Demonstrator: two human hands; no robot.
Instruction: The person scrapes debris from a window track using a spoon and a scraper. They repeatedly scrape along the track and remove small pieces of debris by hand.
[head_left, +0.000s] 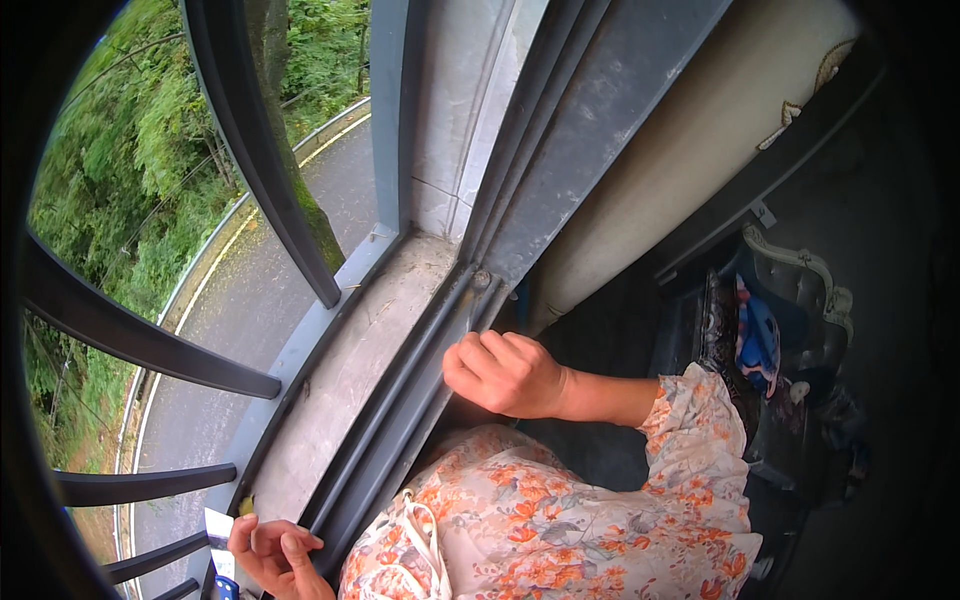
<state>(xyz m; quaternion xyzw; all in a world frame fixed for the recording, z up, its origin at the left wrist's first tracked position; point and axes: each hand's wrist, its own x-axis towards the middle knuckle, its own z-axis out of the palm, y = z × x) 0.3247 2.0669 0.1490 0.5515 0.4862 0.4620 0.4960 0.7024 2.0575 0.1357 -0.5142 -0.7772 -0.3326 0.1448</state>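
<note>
My right hand (506, 375) is curled into a fist over the dark metal window track (420, 397), near its far corner. A thin pale sliver (471, 316) shows at its fingertips; I cannot make out what it is. Beyond it, a roundish bit of dirt (480, 280) sits in the corner of the track. At the lower left, my left hand (277, 555) is over the sill with loosely bent fingers apart and nothing visible in them. Just left of it is a knife with a pale blade (218, 531) and a blue riveted handle (226, 588), partly cut off by the picture's edge.
Dark metal bars (247, 150) stand outside the dusty stone sill (352, 360), with a road (247, 315) below. The window frame (592, 127) rises beside a pale curtain (690, 142). Behind my right arm is a dark tufted seat (795, 292) with cloth on it.
</note>
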